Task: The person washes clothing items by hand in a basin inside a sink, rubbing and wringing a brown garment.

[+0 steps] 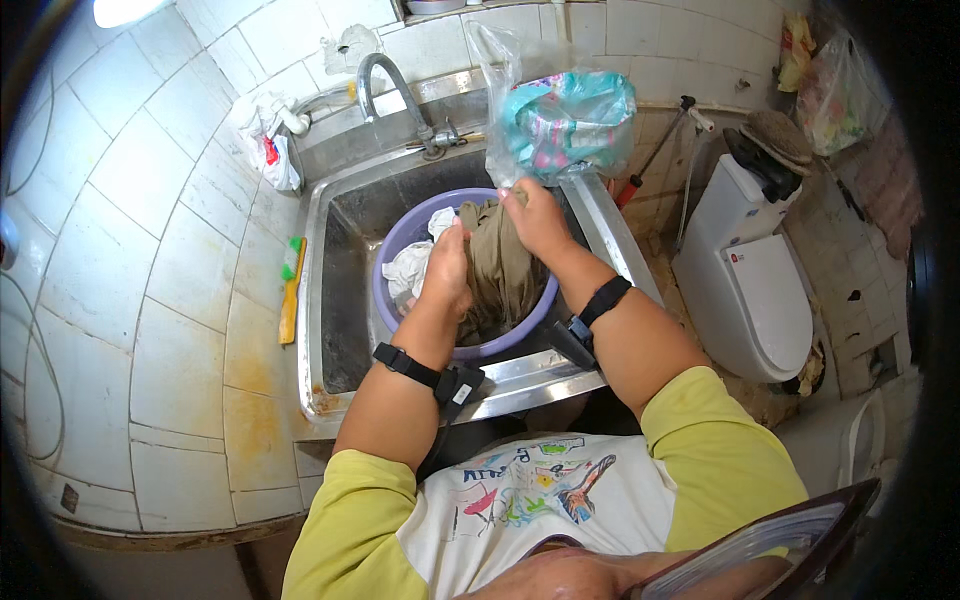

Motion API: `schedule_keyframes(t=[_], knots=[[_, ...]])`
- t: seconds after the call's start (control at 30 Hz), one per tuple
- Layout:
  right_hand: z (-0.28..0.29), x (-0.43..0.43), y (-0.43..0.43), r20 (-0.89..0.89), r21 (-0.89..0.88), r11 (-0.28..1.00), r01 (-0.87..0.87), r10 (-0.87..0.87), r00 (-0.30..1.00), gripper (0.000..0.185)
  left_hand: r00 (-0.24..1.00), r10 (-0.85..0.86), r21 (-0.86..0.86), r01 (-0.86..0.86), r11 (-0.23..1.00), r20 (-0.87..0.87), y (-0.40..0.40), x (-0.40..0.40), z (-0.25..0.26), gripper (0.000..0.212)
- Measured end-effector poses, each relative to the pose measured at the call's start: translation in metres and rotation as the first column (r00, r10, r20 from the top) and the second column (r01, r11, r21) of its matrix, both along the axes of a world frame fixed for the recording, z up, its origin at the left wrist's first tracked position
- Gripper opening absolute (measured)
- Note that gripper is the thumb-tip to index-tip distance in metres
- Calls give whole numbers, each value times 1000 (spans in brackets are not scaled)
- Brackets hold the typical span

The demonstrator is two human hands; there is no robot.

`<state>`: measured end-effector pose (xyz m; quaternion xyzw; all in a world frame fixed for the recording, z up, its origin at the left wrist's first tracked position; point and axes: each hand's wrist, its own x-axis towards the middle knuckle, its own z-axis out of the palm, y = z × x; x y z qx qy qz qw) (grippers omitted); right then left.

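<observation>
A purple plastic basin (386, 298) sits inside the stainless steel sink (346, 255). Bunched olive-brown cloth (499, 259) fills its right side and hangs from my right hand (538, 219), whose fingers pinch the cloth's upper edge. Against the left side of that cloth is my left hand (448, 270), with the fingers curled and partly hidden by the fabric and the hand itself. White cloth (407, 268) lies in the basin to the left of my left hand. The bottom of the basin is hidden under the fabric.
A curved faucet (386, 82) rises behind the basin. A teal plastic package (570, 124) lies at the sink's back right. A yellow-handled brush (291, 292) lies along the left edge. To the right stands a white toilet (750, 277) with shoes (772, 150) on its tank.
</observation>
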<state>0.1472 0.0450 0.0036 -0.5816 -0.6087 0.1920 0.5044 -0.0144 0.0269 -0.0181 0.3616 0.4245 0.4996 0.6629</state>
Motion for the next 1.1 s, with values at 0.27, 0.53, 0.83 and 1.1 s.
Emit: schedule_keyframes(t=[0.27, 0.53, 0.83, 1.1], knots=[[8, 14, 7, -813, 59, 961, -269, 203, 546, 21, 941, -227, -132, 200, 971, -250, -1, -5, 15, 25], [26, 19, 0, -911, 120, 947, -298, 224, 346, 10, 811, -450, -242, 383, 891, -373, -8, -14, 29, 18], [15, 40, 13, -913, 99, 974, -203, 170, 370, 9, 808, -339, -129, 317, 940, -483, -5, -23, 33, 37], [3, 19, 17, -253, -106, 993, 45, -70, 965, 40, 964, -209, 70, 199, 977, 163, -3, -16, 35, 27]])
